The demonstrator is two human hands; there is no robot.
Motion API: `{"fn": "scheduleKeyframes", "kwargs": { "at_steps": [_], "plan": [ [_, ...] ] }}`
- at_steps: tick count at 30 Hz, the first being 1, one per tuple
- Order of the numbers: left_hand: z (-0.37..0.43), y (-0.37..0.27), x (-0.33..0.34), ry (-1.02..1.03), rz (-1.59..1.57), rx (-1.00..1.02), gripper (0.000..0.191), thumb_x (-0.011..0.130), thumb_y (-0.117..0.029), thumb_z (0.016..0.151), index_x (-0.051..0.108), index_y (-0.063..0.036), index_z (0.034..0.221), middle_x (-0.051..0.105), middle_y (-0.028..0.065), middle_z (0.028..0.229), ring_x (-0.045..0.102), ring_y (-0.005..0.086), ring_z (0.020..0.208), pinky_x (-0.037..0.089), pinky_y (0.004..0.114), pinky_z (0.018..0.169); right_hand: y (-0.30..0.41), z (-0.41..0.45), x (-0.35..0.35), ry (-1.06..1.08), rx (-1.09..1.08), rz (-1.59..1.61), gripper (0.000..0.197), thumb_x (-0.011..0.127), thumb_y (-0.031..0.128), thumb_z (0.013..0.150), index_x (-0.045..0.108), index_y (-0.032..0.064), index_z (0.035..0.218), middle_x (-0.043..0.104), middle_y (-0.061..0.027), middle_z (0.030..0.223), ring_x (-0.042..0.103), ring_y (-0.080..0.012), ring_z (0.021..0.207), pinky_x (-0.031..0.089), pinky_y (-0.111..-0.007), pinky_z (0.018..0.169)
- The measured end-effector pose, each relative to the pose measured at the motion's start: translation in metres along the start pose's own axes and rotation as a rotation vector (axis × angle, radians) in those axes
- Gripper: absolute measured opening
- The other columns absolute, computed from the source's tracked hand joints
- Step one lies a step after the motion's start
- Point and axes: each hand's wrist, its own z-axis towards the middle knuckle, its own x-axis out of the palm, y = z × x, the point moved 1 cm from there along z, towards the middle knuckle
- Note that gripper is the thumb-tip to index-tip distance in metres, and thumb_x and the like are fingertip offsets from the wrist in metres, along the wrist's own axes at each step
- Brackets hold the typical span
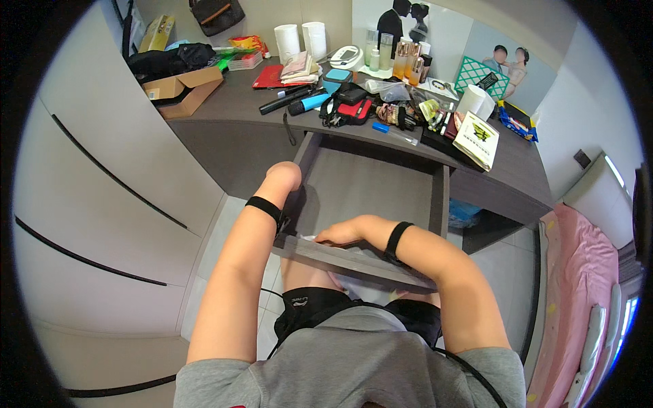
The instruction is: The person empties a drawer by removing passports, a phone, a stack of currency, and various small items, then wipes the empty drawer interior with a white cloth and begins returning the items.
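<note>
A grey wooden drawer [372, 188] is pulled out of the dresser in front of me. My left hand [284, 175] is at the drawer's left side wall, bent at the wrist, its fingers hidden from view. My right hand [343, 232] reaches into the drawer by its front panel [352, 261], on something whitish like a cloth or tissue [365, 250]; whether the fingers grip it does not show. Each wrist wears a black strap. The drawer's floor shows bare grey behind my right hand.
On the dresser top [229, 104] lie a blue microphone [308, 103], a blue-capped marker [393, 132], bottles [403, 56], paper rolls [288, 43] and a booklet [477, 137]. A cardboard box [191, 92] stands left. A wardrobe [117, 204] flanks me left, a pink bed [581, 275] right.
</note>
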Motion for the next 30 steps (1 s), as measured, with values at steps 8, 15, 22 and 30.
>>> {"fn": "scheduleKeyframes", "kwargs": {
  "at_steps": [8, 15, 22, 30],
  "plan": [
    [-0.036, -0.062, -0.037, -0.234, 0.048, 0.094, 0.020, 0.059, -0.012, 0.076, 0.070, -0.0086, 0.093, 0.066, 0.0118, 0.100, 0.064, 0.0280, 0.093, 0.052, 0.037, 0.073, -0.128, -0.105, -0.015, 0.491, 0.517, 0.115, 0.018, 0.053, 0.027, 0.083, 0.064, 0.0129, 0.080, 0.060, 0.0049, 0.073, 0.053, -0.0046, 0.070, 0.042, -0.023, 0.059],
    [-0.058, -0.128, -0.061, -0.270, 0.022, 0.523, 0.038, 0.062, -0.032, 0.076, 0.064, -0.0014, 0.098, 0.064, 0.0171, 0.098, 0.062, 0.0307, 0.090, 0.050, 0.039, 0.077, -0.113, -0.128, -0.011, 0.303, 0.463, -0.561, 0.029, 0.064, 0.015, 0.072, 0.068, 0.0069, 0.099, 0.066, -0.0048, 0.094, 0.057, -0.0169, 0.083, 0.046, -0.034, 0.072],
    [-0.040, -0.167, -0.052, 0.486, -0.930, 1.004, 0.040, 0.051, -0.039, 0.092, 0.060, -0.0060, 0.113, 0.060, -0.0027, 0.087, 0.051, 0.0072, 0.077, 0.044, 0.022, 0.069, -0.087, -0.199, -0.070, -0.513, -0.330, 0.789, 0.020, 0.058, 0.013, 0.087, 0.059, 0.0083, 0.106, 0.061, 0.0008, 0.096, 0.057, -0.0077, 0.088, 0.047, -0.025, 0.079],
    [-0.028, -0.187, -0.056, 0.692, -1.324, 0.792, 0.023, 0.062, -0.024, 0.085, 0.063, -0.0034, 0.096, 0.063, 0.0000, 0.087, 0.059, 0.0092, 0.076, 0.047, 0.025, 0.067, -0.112, -0.206, -0.072, -0.727, -0.612, 1.080, 0.019, 0.051, 0.006, 0.090, 0.052, 0.0010, 0.108, 0.057, -0.0077, 0.100, 0.058, -0.0146, 0.092, 0.049, -0.028, 0.084]
  ]
}}
